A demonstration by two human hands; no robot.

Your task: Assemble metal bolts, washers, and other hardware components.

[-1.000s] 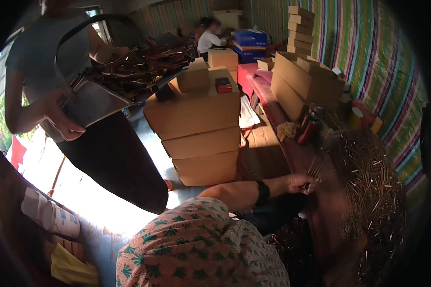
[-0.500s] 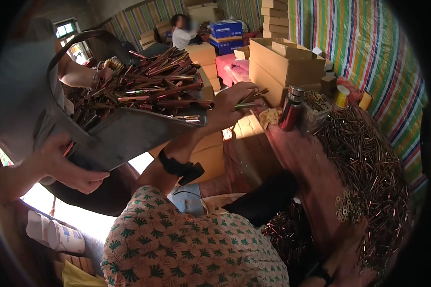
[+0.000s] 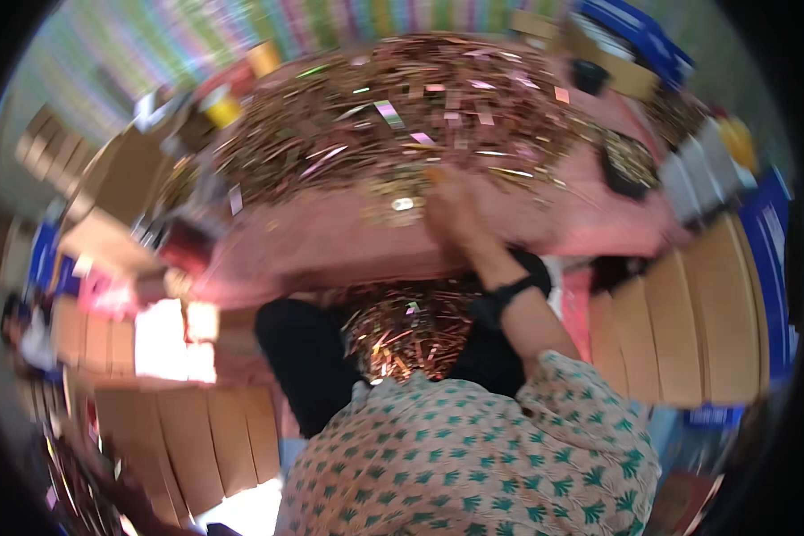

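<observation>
My right hand (image 3: 451, 213) reaches over the pink-covered table (image 3: 277, 255), beside a small heap of brass-coloured washers (image 3: 393, 204). Its fingers point at the near edge of a wide pile of shiny copper-brown metal pieces (image 3: 330, 125); motion blur hides what they grip. Low at the left rim, a dark smeared shape that seems to be my left hand (image 3: 129, 491) is close to more long metal pieces (image 3: 71, 473). Its fingers cannot be made out. Between my knees lies another heap of metal pieces (image 3: 406, 326).
Cardboard boxes (image 3: 183, 438) stand at my left, and more boxes (image 3: 679, 322) at my right. On the table are a red flask (image 3: 186, 246), a yellow tin (image 3: 219, 107) and a dark tray of small brass parts (image 3: 630, 161). Another person (image 3: 31, 335) sits at the far left.
My view has swung right, from the co-worker's loaded black tray to the table. My left hand, which held several metal pieces, has dropped to the lower left. My right hand now shows by the washers.
</observation>
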